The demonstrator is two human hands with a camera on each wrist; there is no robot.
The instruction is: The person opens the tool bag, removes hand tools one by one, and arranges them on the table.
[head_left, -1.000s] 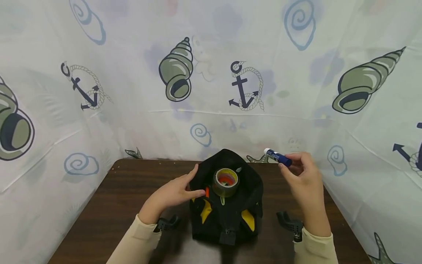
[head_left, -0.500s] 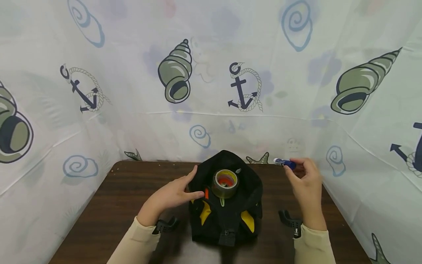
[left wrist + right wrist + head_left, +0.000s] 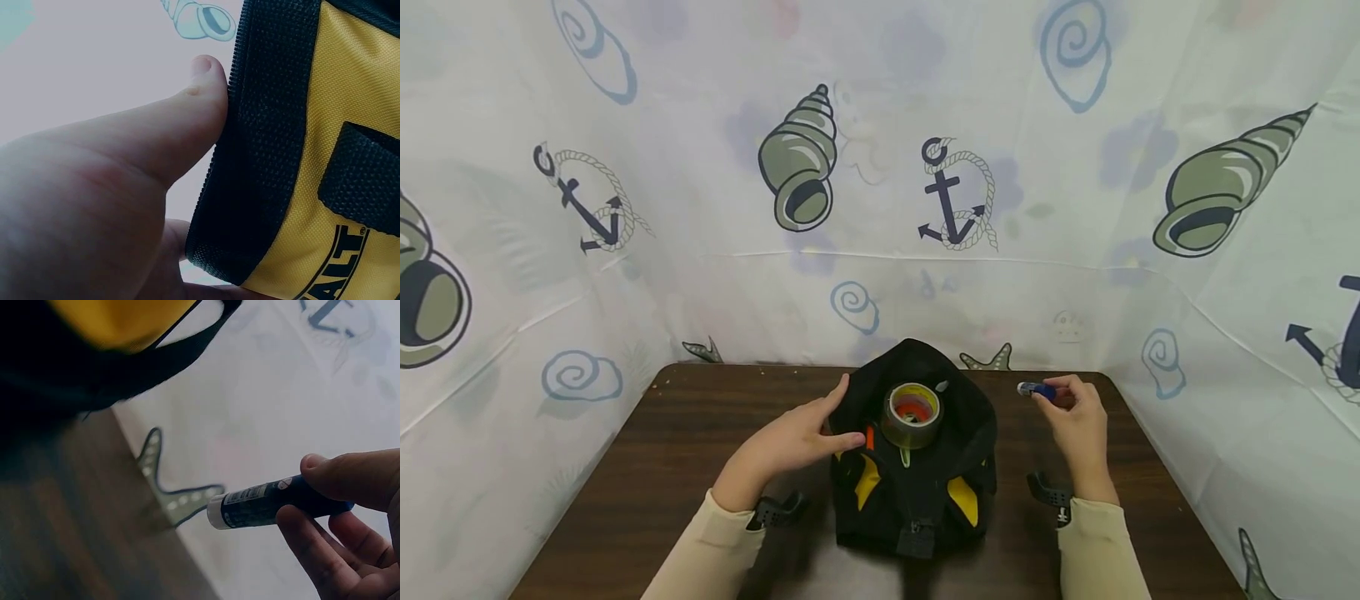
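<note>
A black and yellow tool bag [image 3: 917, 508] stands upright, its top open. A roll of tape [image 3: 913, 416] sits at its mouth, with an orange item [image 3: 870, 438] and a pale green tip beside it. My left hand [image 3: 793, 437] rests at the bag's left rim, thumb and index finger spread; the other fingers are mostly hidden. Against the zipper edge lies the thumb [image 3: 209, 87] in the left wrist view. Right of the bag, my right hand [image 3: 1078, 425] pinches a blue glue stick [image 3: 262, 503] with a white end, pointing left, between thumb and fingers.
The bag stands on a dark brown wooden table [image 3: 700, 450]. A white curtain [image 3: 880, 167] printed with shells and anchors hangs behind and on both sides. A black strap loop [image 3: 181, 369] sticks out from the bag in the right wrist view.
My right hand has lowered with the glue stick, first moving slightly right and then back left towards the bag. My left hand and the bag have stayed in place.
</note>
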